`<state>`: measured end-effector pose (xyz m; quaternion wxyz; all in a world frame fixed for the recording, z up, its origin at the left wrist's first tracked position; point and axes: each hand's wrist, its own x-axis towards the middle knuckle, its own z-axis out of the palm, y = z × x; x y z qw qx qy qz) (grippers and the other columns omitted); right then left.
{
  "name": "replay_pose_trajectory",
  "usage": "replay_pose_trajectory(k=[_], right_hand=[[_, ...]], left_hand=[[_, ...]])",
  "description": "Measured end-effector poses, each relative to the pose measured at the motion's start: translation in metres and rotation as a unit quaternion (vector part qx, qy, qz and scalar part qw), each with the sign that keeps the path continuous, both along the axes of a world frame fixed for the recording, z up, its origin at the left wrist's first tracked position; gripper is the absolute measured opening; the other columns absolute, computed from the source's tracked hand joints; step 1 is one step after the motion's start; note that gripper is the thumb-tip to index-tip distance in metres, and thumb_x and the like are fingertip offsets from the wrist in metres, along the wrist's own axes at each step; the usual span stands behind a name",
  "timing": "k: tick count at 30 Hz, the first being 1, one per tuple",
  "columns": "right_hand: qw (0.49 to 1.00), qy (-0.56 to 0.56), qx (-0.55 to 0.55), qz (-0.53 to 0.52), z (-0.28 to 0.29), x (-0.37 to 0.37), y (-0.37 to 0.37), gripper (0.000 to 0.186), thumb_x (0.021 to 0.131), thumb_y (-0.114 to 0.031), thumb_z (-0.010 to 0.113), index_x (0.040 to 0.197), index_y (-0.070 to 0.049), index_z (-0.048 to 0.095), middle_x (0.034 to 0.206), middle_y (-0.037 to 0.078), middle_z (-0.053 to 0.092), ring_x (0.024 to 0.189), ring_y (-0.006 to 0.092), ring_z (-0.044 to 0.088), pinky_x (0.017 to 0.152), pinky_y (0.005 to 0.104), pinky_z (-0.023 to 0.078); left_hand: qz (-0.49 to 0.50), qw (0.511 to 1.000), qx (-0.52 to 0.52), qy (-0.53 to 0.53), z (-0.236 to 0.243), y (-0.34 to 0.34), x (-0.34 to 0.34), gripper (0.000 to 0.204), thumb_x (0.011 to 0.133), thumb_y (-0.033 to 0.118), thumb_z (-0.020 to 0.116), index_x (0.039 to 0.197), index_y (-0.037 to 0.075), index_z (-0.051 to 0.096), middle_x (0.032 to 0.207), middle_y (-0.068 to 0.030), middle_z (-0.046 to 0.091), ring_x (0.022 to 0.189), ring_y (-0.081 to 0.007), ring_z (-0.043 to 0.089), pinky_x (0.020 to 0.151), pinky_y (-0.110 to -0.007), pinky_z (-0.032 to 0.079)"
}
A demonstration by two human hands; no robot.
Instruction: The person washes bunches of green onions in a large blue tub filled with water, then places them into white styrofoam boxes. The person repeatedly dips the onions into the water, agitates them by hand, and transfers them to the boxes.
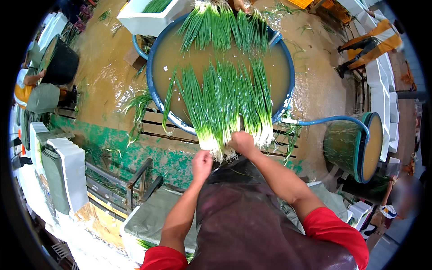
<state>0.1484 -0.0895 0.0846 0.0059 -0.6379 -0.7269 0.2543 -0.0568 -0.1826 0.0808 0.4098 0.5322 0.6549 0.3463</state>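
Note:
Bundles of green onions [216, 96] lie across the near rim of a large round blue tub [150, 74], white root ends toward me and green tops over muddy water. My right hand [242, 144] is closed on the white stalks near the middle of the row. My left hand [202, 164] is closed just beside the roots at the left end; whatever its curled fingers hold is hidden. More green onion bunches [218, 27] hang over the far rim, where another person's hand [240, 5] touches them. A dark apron [261, 220] covers my front.
A white foam box [146, 18] with greens stands at the far left of the tub. A blue hose [328, 119] runs right to a green barrel [342, 146] of water. Wet floor [103, 58] carries loose leaves. Metal rails [139, 173] stand left; people in orange work farther off.

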Motion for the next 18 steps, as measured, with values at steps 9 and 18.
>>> replay_pose_trajectory(k=[9, 18], right_hand=[[0.975, 0.162, 0.009, -0.153, -0.028, 0.041, 0.019, 0.031, 0.084, -0.018, 0.069, 0.109, 0.000, 0.066, 0.075, 0.014, 0.068, 0.069, 0.0299, 0.068, 0.067, 0.0392, 0.054], [0.885, 0.316, -0.221, -0.259, 0.038, 0.035, 0.038, 0.025, 0.083, -0.016, 0.080, 0.080, -0.007, 0.057, 0.064, -0.006, 0.045, 0.054, 0.0052, 0.039, 0.048, 0.0260, 0.031]], left_hand=[[0.182, 0.899, -0.280, -0.285, -0.046, 0.009, -0.022, 0.047, 0.088, 0.021, 0.077, 0.125, 0.011, 0.049, 0.112, -0.0027, 0.055, 0.108, -0.0178, 0.052, 0.094, -0.047, 0.045], [0.082, 0.812, -0.391, -0.425, -0.050, 0.018, -0.009, 0.056, 0.086, 0.024, 0.079, 0.134, 0.019, 0.051, 0.131, -0.0016, 0.059, 0.124, -0.0228, 0.051, 0.093, -0.054, 0.043]])
